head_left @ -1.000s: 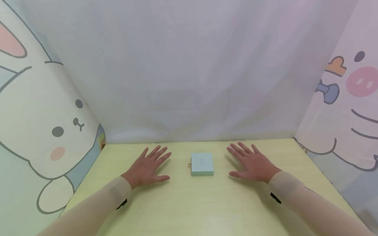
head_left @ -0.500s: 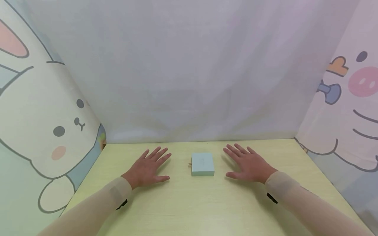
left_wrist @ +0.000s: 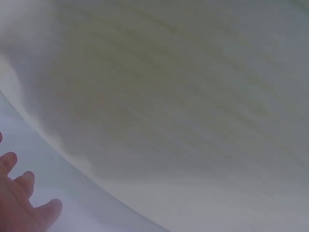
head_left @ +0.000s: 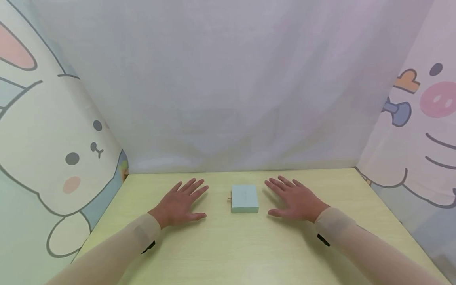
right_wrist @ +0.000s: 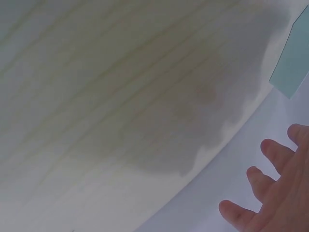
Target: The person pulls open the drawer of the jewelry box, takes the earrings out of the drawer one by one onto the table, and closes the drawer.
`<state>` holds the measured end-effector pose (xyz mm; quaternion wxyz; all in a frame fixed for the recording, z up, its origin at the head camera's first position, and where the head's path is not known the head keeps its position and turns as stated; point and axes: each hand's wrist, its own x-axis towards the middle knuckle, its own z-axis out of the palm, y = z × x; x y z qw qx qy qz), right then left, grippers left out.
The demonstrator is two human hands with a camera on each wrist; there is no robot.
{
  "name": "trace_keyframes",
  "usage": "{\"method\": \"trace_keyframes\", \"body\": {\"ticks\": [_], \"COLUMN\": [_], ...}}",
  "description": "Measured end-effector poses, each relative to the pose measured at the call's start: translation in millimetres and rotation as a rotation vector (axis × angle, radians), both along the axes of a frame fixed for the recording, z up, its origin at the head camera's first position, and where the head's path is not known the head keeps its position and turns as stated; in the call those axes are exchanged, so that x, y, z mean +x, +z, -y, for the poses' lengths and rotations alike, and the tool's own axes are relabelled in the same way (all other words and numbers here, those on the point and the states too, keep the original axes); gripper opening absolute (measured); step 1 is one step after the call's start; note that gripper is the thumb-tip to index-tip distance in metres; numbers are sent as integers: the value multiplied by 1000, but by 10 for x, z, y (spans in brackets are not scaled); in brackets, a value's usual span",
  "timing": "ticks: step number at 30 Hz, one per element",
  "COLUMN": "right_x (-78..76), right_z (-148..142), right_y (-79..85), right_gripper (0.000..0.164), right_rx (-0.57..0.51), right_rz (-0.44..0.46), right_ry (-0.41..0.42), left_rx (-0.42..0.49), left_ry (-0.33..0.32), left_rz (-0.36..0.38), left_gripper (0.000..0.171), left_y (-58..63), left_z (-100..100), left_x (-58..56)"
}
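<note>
A pale wooden table (head_left: 213, 253) seen from the wearer's head, with a small, flat, pale blue-green box (head_left: 244, 198) lying on it between a person's two bare hands. The left hand (head_left: 176, 206) is on the box's left side, the right hand (head_left: 297, 202) on its right; neither touches it, and the right is the nearer. Both have fingers spread, thumbs held out towards the middle, and grip nothing. A small brownish tab (head_left: 229, 198) (perhaps a ribbon or pull, too small to be sure) sticks out from the box's left side. The wrist views are dim and show mostly tabletop and shadow, so I cannot tell whether the palms rest on the wood or hover over it.

The step in hand appears to be a reach, or a readiness, before any contact. To take the box, the next move would call for the fingers to come inward to its sides; if the tab is meant for pulling, the left hand is better placed for it.
</note>
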<state>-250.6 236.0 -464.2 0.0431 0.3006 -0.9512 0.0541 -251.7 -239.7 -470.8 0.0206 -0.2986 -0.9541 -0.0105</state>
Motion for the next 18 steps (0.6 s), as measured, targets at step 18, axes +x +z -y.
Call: {"method": "trace_keyframes", "body": {"ticks": [18], "right_x": [2], "right_z": [164], "right_y": [36], "right_gripper": [100], "right_rx": [25], "right_rz": [-5], "right_ry": [47], "left_rx": [6], "left_ry": [-12], "left_rz": [-2], "left_gripper": [97], "left_y": [23], "left_z": [-46], "left_x": [32]}}
